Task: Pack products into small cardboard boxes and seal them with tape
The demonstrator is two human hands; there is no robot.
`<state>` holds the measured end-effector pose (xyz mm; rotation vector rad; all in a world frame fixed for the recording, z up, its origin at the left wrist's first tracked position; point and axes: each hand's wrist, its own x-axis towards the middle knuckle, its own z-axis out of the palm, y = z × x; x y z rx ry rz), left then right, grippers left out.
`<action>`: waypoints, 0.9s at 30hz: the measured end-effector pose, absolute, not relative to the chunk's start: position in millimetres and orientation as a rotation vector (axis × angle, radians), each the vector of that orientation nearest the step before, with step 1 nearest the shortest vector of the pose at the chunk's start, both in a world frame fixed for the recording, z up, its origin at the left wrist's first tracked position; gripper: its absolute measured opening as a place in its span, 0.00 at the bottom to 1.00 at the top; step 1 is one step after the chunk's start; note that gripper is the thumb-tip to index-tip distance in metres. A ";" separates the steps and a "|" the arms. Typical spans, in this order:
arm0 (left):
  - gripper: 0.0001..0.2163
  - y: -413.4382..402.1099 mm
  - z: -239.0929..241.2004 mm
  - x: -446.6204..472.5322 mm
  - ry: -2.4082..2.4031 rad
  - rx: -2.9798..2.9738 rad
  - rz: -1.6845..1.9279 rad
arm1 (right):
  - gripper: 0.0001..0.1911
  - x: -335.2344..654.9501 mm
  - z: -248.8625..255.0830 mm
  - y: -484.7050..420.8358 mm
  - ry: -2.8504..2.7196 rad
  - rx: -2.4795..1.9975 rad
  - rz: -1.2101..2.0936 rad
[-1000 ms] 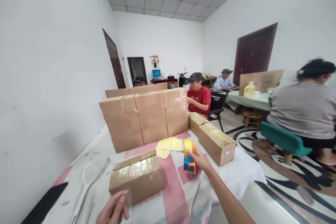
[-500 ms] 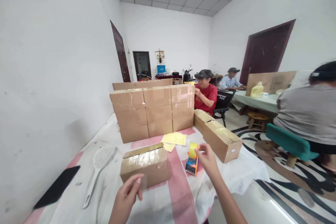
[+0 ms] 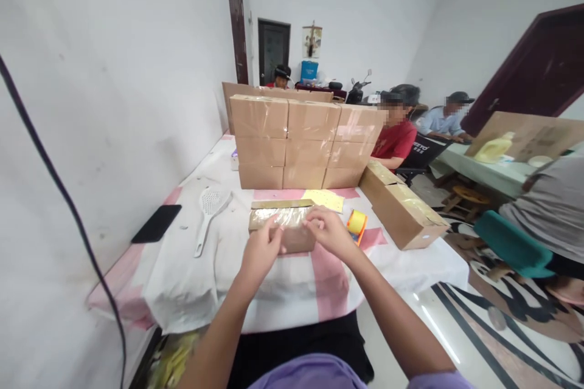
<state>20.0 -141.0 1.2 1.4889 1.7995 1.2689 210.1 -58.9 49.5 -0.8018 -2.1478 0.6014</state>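
A small brown cardboard box (image 3: 297,244) lies on the table in front of me, with shiny clear tape across its top. My left hand (image 3: 263,244) is at the left part of its near upper edge, its thumb and fingers pinched together. Toward the box's right end, my right hand (image 3: 329,230) is pinched too. Between them runs what looks like a strip of clear tape, hard to tell from the shine on the box. An orange tape dispenser (image 3: 357,227) with a yellowish roll stands right of my right hand. Yellow card pieces (image 3: 327,200) lie behind the box.
Stacked cardboard boxes (image 3: 306,149) form a wall at the back. Two more boxes (image 3: 398,209) line the right edge. A white slotted skimmer (image 3: 210,209) and a black phone-like slab (image 3: 157,223) lie left. A dark cable (image 3: 59,179) hangs at far left. Several people sit beyond.
My right hand has left the tape dispenser and come over to the box. My left hand has moved up to the box's near edge. The view has tilted down and turned left.
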 end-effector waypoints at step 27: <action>0.12 -116.8 -76.1 -3.5 2.110 2.270 1.582 | 0.38 222.3 -2.9 52.3 -2.335 -1.048 0.931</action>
